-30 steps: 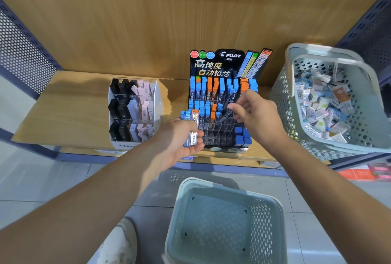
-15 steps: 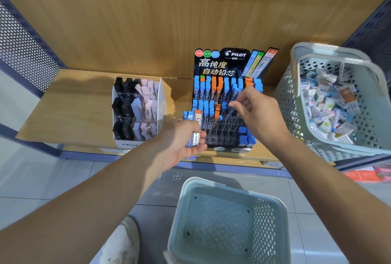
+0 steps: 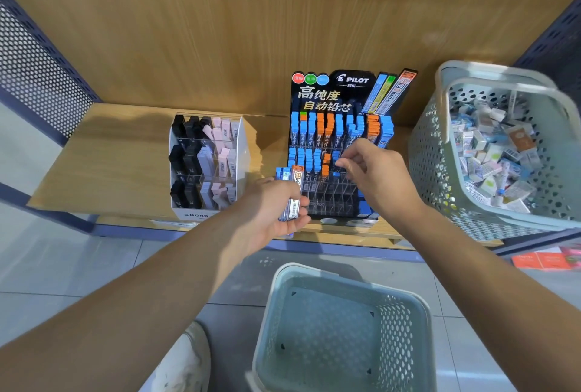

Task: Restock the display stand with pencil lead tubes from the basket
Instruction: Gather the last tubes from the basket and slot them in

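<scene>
Centre frame: right hand (image 3: 374,174) pinches a tube (image 3: 336,156) into the display stand (image 3: 333,203) (seat it squarely next); left hand (image 3: 276,212) grips spares (image 3: 290,190).

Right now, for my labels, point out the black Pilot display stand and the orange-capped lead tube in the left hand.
Black Pilot display stand (image 3: 333,90): head view, printed header card.
Orange-capped lead tube (image 3: 297,176): head view, 0.5 HB label.

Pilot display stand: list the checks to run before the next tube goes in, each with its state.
1. Spare tubes gripped in left hand: ok.
2. Empty slots in display stand front rows: ok.
3. Right hand free: not ok, it pinches a blue-capped tube.
4. That tube seated in its slot: cannot tell, fingers hide it.
5. Shelf basket stocked: ok.
</scene>
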